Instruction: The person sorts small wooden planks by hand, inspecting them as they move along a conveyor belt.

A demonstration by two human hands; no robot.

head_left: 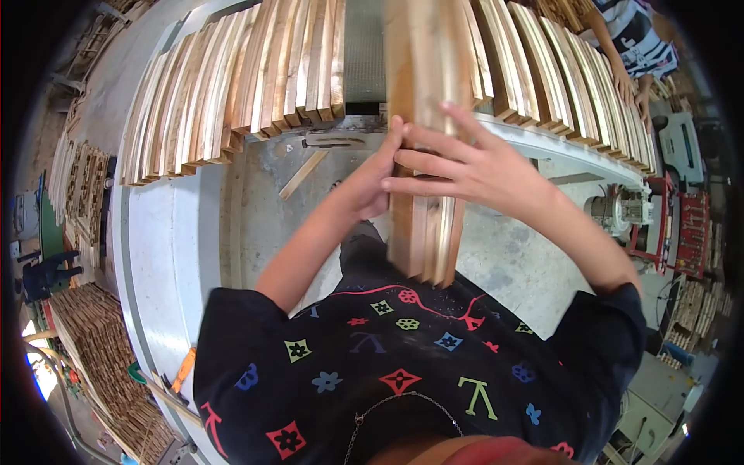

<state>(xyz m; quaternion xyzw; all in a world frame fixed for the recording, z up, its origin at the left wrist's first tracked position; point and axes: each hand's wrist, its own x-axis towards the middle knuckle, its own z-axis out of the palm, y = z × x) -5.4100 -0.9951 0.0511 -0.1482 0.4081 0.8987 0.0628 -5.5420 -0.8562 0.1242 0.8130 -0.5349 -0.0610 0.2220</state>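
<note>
Several long wooden boards (426, 240) stand together as an upright bundle in front of my chest, their near ends close to my shirt. My left hand (377, 174) presses against the left side of this bundle, its thumb and fingers partly hidden. Across the top of the boards lies my right hand (469, 159), its fingers spread and slightly blurred, with the fingertips close to my left hand. To the left is a row of boards (271, 77) on edge, and another row of boards (558, 77) stands to the right.
A pale metal table (167, 256) runs down the left. Another person's hands (632, 89) touch the right row's far end. A loose wood piece (302, 174) lies below the left row. Stacked wood (108, 364) is at lower left, a motor (620, 209) at right.
</note>
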